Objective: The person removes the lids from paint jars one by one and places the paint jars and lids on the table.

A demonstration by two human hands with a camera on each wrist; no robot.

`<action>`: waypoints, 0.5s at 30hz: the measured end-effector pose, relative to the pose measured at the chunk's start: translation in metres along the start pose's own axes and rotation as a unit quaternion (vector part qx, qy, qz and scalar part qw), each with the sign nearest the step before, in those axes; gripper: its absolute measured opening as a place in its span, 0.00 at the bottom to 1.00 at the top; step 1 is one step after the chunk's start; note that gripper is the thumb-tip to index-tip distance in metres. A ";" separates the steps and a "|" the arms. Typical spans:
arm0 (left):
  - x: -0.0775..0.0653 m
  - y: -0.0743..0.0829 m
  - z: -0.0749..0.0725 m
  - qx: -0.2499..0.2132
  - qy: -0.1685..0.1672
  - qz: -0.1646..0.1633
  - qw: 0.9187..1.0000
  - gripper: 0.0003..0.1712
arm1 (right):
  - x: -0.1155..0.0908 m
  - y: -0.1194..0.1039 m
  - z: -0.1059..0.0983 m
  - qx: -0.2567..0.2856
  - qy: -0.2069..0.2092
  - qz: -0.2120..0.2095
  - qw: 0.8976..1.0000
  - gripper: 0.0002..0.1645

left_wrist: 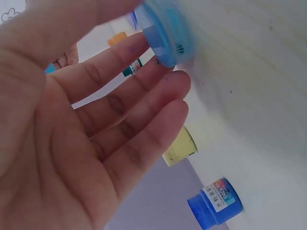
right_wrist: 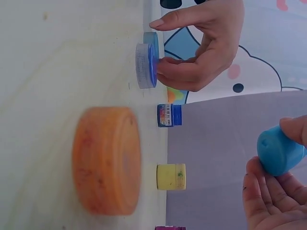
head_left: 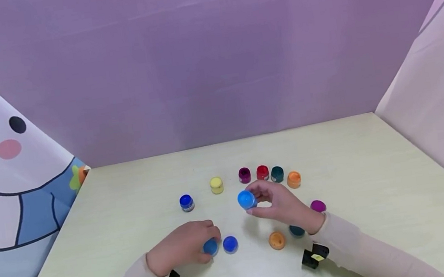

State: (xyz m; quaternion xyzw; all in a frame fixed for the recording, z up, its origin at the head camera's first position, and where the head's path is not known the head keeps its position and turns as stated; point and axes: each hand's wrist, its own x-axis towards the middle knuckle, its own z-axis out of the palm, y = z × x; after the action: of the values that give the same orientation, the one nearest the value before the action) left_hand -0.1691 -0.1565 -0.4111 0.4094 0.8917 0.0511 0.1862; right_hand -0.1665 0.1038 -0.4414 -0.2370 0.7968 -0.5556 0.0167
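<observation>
My right hand (head_left: 283, 203) holds a small light blue paint jar (head_left: 247, 199) above the table, pinched between thumb and fingers. In the right wrist view, the base of this jar (right_wrist: 276, 151) faces the camera. Low on the left, my left hand (head_left: 185, 246) grips a light blue lid (head_left: 210, 247) at the tabletop. Its thumb and index finger are at the rim in the left wrist view, where the lid (left_wrist: 168, 31) is partly cut off. Close beside that lid lies a darker blue lid (head_left: 230, 244), clear and ridged at its side.
Dark blue (head_left: 187, 203), yellow (head_left: 217, 185), purple (head_left: 244, 175), red (head_left: 262, 172), dark green (head_left: 277, 174) and orange (head_left: 294, 179) jars stand farther back. An orange lid (head_left: 277, 240), a dark green lid (head_left: 297, 231) and a magenta lid (head_left: 318, 206) lie around my right forearm.
</observation>
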 end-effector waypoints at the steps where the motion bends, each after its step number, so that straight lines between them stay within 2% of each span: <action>1: -0.001 -0.001 -0.001 -0.007 -0.001 0.002 1.000 0.17 | 0.000 0.000 0.000 0.003 -0.001 0.002 1.000 0.22; 6: -0.006 -0.004 -0.012 -0.043 0.012 0.012 0.999 0.18 | 0.000 -0.001 0.001 0.024 -0.009 0.014 1.000 0.23; 9: -0.006 -0.001 -0.019 -0.045 0.044 0.025 0.998 0.18 | 0.000 -0.002 0.002 0.024 -0.016 0.019 0.999 0.23; 15: -0.002 0.011 -0.030 0.001 0.132 0.039 0.991 0.20 | -0.001 -0.003 0.003 0.028 -0.031 0.020 0.999 0.23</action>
State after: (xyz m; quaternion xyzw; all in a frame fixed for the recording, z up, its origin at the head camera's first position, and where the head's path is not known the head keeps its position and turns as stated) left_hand -0.1716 -0.1486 -0.3799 0.4338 0.8919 0.1105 0.0646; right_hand -0.1639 0.1003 -0.4398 -0.2376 0.7843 -0.5699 0.0595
